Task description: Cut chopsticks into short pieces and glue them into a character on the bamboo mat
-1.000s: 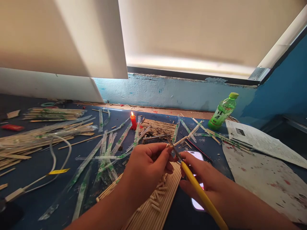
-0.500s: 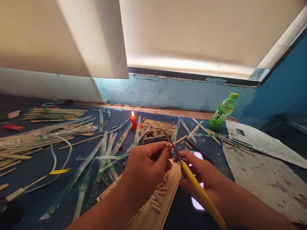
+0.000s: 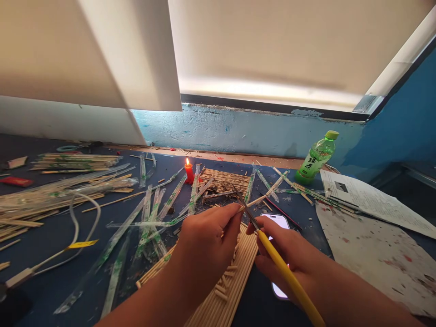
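Observation:
My left hand (image 3: pixel 204 240) pinches a thin wooden stick (image 3: pixel 256 200) that points up and to the right. Closed round a yellow-handled craft knife (image 3: pixel 286 274), my right hand (image 3: pixel 286 254) sets the blade (image 3: pixel 243 206) across the stick, just past my left fingertips. Both hands hover over a mat of wooden sticks laid side by side (image 3: pixel 221 290) with several short cut pieces on it. A lit phone (image 3: pixel 277 222) lies partly under my right hand.
A small lit red candle (image 3: pixel 189 171) burns beside a second stick mat (image 3: pixel 225 180). Loose sticks and plastic wrappers (image 3: pixel 51 195) litter the dark blue table, with a white cable (image 3: pixel 76 227). A green bottle (image 3: pixel 316 158) and printed papers (image 3: pixel 368 200) lie to the right.
My left hand has dropped slightly and turned, its fingers tighter on the stick. The knife blade stays crossed over the stick, nearly unmoved.

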Available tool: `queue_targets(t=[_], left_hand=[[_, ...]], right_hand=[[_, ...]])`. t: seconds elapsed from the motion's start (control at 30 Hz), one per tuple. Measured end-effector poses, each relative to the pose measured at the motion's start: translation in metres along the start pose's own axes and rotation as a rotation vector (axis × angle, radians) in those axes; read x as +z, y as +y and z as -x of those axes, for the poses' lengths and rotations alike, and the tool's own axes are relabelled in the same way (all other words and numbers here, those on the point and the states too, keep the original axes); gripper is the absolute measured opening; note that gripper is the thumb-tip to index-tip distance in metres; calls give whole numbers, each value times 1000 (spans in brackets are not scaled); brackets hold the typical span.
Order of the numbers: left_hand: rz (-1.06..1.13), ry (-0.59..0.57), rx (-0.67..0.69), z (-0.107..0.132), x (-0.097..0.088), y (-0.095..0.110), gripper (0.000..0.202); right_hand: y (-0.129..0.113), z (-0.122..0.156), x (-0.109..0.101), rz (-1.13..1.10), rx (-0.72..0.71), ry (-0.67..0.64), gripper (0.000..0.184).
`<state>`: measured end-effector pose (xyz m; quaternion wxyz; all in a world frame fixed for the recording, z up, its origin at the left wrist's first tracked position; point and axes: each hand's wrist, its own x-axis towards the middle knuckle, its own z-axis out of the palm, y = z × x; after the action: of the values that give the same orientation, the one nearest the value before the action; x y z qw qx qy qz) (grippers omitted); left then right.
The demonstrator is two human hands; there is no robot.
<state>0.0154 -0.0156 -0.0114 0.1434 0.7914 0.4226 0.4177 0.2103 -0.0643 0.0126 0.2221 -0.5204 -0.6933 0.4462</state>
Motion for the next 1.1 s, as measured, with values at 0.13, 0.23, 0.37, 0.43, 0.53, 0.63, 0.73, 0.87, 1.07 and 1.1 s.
queue_targets(t=[0.13,0.23,0.37,0.43,0.53,0.63,0.73,0.87,1.07,1.1], left_hand=[[54,-30,-39,1,-2,2,15],[295,-99,-259,-4,-4,7,19],[818,-234,-591,-14,-1,7,24],[1040,-257,-695,-17,2,3,19],[1219,-222,-772,-18,5,-3,19],[1208,-184,-757,-17,4,-4,20],[1147,-189,-730,-16,3,-1,20],[1033,-217,-686,-16,5,1,21],[832,-237,-600,-11,7,4,24],[796,-248,-588,-10,6,4,25]], right_hand=[[4,3,0,-31,27,22,42],[8,1,-2,11,5,36,46],[11,-8,-8,42,-22,31,38],[15,-12,-16,-3,-9,56,38],[25,-20,-37,-101,-14,202,44],[44,-29,-68,132,70,361,51],[71,-38,-95,604,234,473,46],[102,-47,-113,755,310,497,40],[76,-39,-98,798,277,622,44],[65,-35,-90,729,121,638,45]])
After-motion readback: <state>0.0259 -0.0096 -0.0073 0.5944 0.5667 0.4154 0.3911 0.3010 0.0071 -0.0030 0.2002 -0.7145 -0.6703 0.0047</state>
